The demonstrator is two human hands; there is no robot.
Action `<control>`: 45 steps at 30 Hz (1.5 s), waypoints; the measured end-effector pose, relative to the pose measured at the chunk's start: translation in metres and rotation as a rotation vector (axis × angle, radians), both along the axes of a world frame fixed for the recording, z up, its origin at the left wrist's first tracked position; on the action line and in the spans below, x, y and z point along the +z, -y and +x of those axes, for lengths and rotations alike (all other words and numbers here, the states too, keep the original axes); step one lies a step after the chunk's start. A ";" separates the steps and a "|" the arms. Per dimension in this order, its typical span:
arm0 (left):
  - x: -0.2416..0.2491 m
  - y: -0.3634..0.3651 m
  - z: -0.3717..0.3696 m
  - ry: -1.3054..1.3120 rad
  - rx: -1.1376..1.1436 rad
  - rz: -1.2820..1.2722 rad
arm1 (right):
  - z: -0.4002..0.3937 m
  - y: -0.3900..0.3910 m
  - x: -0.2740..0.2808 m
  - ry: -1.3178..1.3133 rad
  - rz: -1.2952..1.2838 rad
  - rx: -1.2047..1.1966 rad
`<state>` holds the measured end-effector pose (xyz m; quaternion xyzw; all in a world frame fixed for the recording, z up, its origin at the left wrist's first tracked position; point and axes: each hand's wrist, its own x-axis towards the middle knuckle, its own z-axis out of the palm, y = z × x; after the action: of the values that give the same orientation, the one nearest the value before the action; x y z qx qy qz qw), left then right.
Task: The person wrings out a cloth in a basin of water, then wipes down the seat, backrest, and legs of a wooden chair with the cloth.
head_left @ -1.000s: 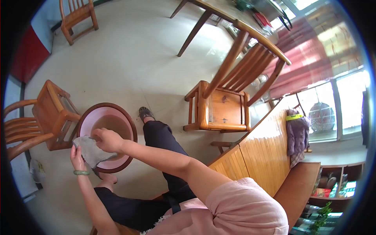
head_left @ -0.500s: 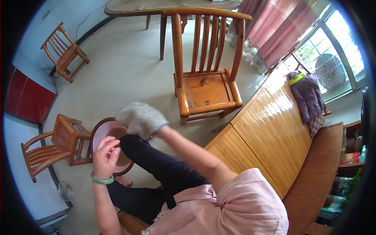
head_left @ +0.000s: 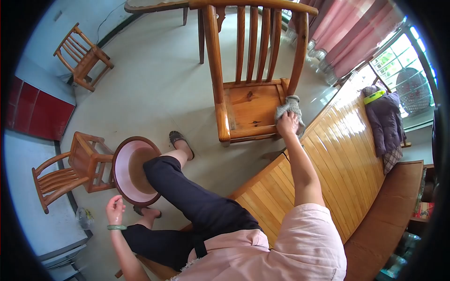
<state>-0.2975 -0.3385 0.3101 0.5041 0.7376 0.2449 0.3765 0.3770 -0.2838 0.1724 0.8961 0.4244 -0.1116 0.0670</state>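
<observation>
My right hand (head_left: 288, 124) grips a grey cloth (head_left: 294, 104) and presses it on the front right corner of a wooden chair (head_left: 251, 107). Part of the cloth hangs over the seat's side. Down at the lower left, my left hand (head_left: 115, 209) is empty, its fingers loosely bent and apart, with a green bangle on the wrist. Just beyond that hand stands a pink basin (head_left: 123, 174) with a brown rim, holding murky water, beside my knee.
A slatted wooden surface (head_left: 323, 150) runs along my right, with a dark cushion (head_left: 385, 124) on it. A small wooden chair (head_left: 84, 161) stands left of the basin, and another chair (head_left: 84, 61) by the far wall. A table (head_left: 154, 5) is behind the big chair.
My right hand has carried the cloth from above the basin rightward onto the chair seat. My left hand has dropped lower and slightly left, away from the basin.
</observation>
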 end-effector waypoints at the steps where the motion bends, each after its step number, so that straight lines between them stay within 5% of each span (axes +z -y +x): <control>1: 0.000 0.003 0.002 -0.012 0.003 -0.008 | -0.011 -0.006 -0.017 0.040 0.101 -0.023; 5: 0.004 0.009 0.006 -0.002 -0.034 -0.074 | -0.033 -0.057 -0.044 0.002 0.440 -0.030; 9: 0.016 0.010 0.008 -0.030 -0.014 -0.115 | -0.075 -0.126 -0.035 -0.110 0.453 0.162; 15: 0.024 0.010 0.005 -0.052 0.033 -0.104 | -0.120 -0.163 -0.049 -0.293 0.610 0.110; 19: 0.024 0.009 0.010 -0.046 0.014 -0.152 | -0.116 -0.169 -0.033 -0.192 0.440 0.179; 25: 0.015 0.006 0.012 0.053 0.024 -0.151 | -0.089 -0.171 -0.028 -0.495 0.387 0.183; 29: -0.004 0.001 0.021 0.159 0.044 -0.183 | -0.084 -0.125 -0.001 -0.558 -0.190 0.497; 33: -0.027 -0.004 0.023 0.181 -0.030 -0.210 | -0.086 -0.101 0.002 -0.563 -0.326 0.537; 35: -0.028 -0.006 0.025 0.179 -0.032 -0.215 | -0.088 -0.103 -0.009 -0.521 0.215 0.375; 45: -0.031 0.018 -0.005 0.190 0.094 -0.237 | -0.104 -0.191 -0.023 -0.460 0.281 0.076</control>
<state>-0.3026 -0.3566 0.2786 0.3957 0.7451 0.2201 0.4897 0.2730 -0.0925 0.1493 0.8311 0.4732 -0.2496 -0.1522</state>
